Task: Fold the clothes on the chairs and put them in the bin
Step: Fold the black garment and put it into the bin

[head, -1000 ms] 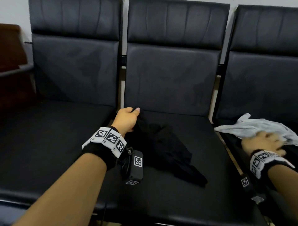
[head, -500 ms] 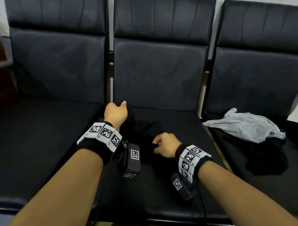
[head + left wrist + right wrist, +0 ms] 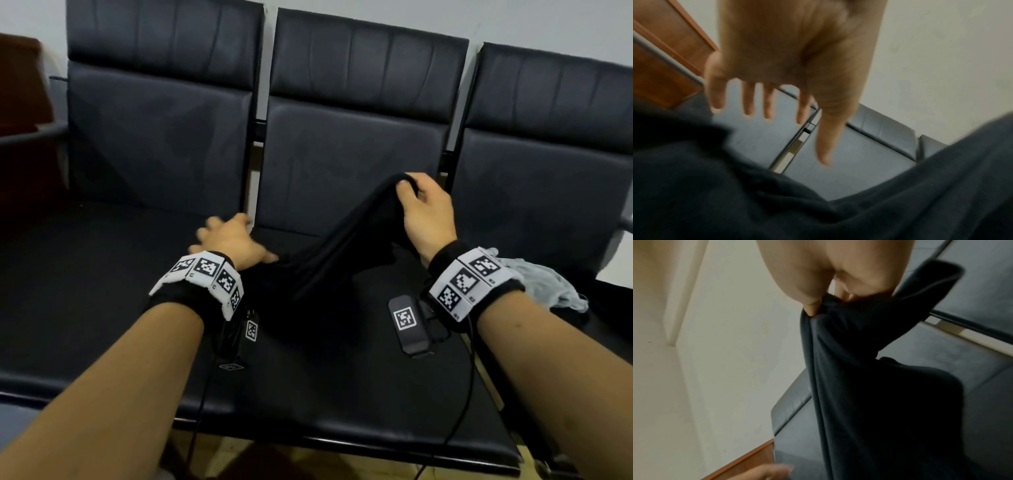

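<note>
While the right hand [image 3: 426, 216] pinches the black garment [image 3: 342, 253] up off the middle chair [image 3: 342, 394], the left hand [image 3: 233, 240] hovers, fingers spread.

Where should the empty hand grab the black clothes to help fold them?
Probably the low end of the black garment, lying slack on the middle seat. The right hand already pinches the raised end, so the open left hand should grip downward, from its own side.
</note>
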{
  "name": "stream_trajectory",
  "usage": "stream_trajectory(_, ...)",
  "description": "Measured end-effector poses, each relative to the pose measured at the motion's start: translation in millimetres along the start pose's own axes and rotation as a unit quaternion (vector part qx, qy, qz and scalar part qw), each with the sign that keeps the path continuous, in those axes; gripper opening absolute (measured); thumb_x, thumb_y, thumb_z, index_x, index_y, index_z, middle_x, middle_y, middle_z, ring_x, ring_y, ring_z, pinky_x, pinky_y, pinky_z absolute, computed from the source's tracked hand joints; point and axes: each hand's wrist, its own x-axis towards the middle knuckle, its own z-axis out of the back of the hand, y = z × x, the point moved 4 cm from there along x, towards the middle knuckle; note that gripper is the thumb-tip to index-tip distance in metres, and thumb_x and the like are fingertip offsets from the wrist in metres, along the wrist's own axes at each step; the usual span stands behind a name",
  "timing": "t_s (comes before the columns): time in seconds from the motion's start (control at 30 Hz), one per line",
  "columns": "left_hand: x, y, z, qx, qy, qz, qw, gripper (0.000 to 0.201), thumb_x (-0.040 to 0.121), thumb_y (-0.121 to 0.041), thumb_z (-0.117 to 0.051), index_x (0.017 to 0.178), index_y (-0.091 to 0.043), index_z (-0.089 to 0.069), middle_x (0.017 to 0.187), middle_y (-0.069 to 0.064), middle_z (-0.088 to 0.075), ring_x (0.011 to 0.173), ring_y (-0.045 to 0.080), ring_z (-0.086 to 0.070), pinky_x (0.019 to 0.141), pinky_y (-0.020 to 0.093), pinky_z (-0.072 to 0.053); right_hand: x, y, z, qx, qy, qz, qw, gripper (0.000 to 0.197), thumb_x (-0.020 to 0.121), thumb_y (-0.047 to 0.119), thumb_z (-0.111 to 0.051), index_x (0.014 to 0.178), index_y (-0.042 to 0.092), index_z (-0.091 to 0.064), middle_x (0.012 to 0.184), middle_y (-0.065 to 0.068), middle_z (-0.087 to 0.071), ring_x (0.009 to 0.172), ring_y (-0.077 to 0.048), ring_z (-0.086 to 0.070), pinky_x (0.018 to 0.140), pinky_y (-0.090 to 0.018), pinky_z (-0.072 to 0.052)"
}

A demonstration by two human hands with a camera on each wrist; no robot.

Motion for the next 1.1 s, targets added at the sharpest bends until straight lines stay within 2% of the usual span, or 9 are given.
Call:
stream_trajectory(0.13,-38.5,-61.7,-22.2,-0.277,0.213,-0.195,0.917,0.069,0.064,-0.026,-0.090,0.125,-0.022,-0.059,0.117,-0.004,-0.065,0.109,0.013,-0.062,0.094,0.026,-0.049,-7.5,32.1,-24.8,-0.013,0.074,0.065,0.995,0.021,0.082,0.046,-0.052,0.077,0.028,-0.063,0.081,0.010,-0.067,0.085,-0.012,-0.063,0.087,-0.042,-0.049)
stream_trajectory(0.3,-40.1,-88.5,-5.8,-0.236,0.029,-0.270,0.933,0.030,0.077,-0.032,-0.080,0.100,-0.020,-0.066,0.096,-0.003,-0.071,0.093,0.014,-0.065,0.088,0.032,-0.051,-5.8,51.7,-5.3,0.046,0.046,-0.002,0.998,0.042,0.090,0.042,-0.061,0.058,0.017,-0.049,0.059,-0.002,-0.044,0.062,-0.016,-0.042,0.060,-0.036,-0.034)
stream_trajectory(0.43,-33.0,-81.2,14.1,-0.153,0.002,-0.267,0.951,0.027,0.076,-0.027,-0.080,0.093,-0.026,-0.060,0.093,-0.003,-0.068,0.089,0.015,-0.062,0.081,0.028,-0.049,0.7,57.2,31.9,0.106,0.051,-0.097,0.988,0.040,0.088,0.046,-0.065,0.077,0.008,-0.058,0.073,-0.014,-0.053,0.070,-0.023,-0.052,0.064,-0.036,-0.043)
stream_trajectory(0.57,-25.1,-83.3,37.1,-0.050,-0.025,-0.245,0.968,0.022,0.076,-0.011,-0.068,0.094,-0.022,-0.064,0.098,0.006,-0.065,0.096,0.027,-0.063,0.082,0.035,-0.052,-3.7,73.0,46.7,0.195,0.069,-0.174,0.963,0.051,0.089,0.049,-0.062,0.097,-0.001,-0.070,0.098,-0.016,-0.073,0.094,-0.032,-0.070,0.089,-0.046,-0.056)
stream_trajectory(0.7,-21.6,-76.3,60.8,-0.041,-0.113,-0.170,0.978,0.034,0.075,-0.019,-0.075,0.103,-0.019,-0.057,0.116,0.010,-0.050,0.110,0.031,-0.052,0.095,0.040,-0.046,4.7,110.3,66.3,0.218,0.046,-0.163,0.961,0.045,0.089,0.054,-0.059,0.094,0.011,-0.071,0.094,-0.007,-0.075,0.088,-0.022,-0.072,0.085,-0.037,-0.058)
stream_trajectory(0.83,-30.5,-79.9,83.4,-0.104,-0.181,-0.165,0.964,0.037,0.072,-0.029,-0.082,0.083,-0.019,-0.049,0.092,0.010,-0.062,0.089,0.031,-0.062,0.081,0.040,-0.052,14.2,139.2,77.3,0.213,0.066,-0.141,0.965,0.054,0.089,0.061,-0.054,0.104,0.011,-0.070,0.096,-0.004,-0.075,0.090,-0.020,-0.071,0.084,-0.035,-0.057)
stream_trajectory(0.93,-62.2,-105.4,90.1,-0.342,-0.096,-0.203,0.912,0.038,0.080,-0.030,-0.078,0.080,-0.016,-0.043,0.072,0.009,-0.059,0.059,0.024,-0.063,0.056,0.039,-0.059,18.5,152.6,72.3,0.204,0.086,-0.133,0.966,0.054,0.090,0.062,-0.051,0.103,0.013,-0.068,0.093,-0.002,-0.074,0.087,-0.019,-0.070,0.084,-0.035,-0.057)
stream_trajectory(1.03,-101.5,-146.5,90.2,-0.469,0.107,-0.236,0.844,0.042,0.081,-0.044,-0.071,0.095,-0.012,-0.049,0.082,0.006,-0.061,0.073,0.018,-0.065,0.068,0.043,-0.061,13.0,168.9,57.3,0.240,0.098,-0.134,0.956,0.046,0.095,0.056,-0.045,0.079,0.015,-0.056,0.056,0.004,-0.053,0.044,-0.010,-0.052,0.045,-0.021,-0.043)
stream_trajectory(1.1,-109.1,-162.5,94.3,-0.415,0.153,-0.271,0.855,0.053,0.069,-0.032,-0.083,0.104,-0.013,-0.050,0.091,0.003,-0.062,0.085,0.017,-0.066,0.075,0.046,-0.060,11.1,179.3,48.9,0.260,0.105,-0.121,0.952,0.043,0.098,0.052,-0.044,0.079,0.015,-0.050,0.056,0.002,-0.044,0.038,-0.008,-0.041,0.038,-0.018,-0.029)
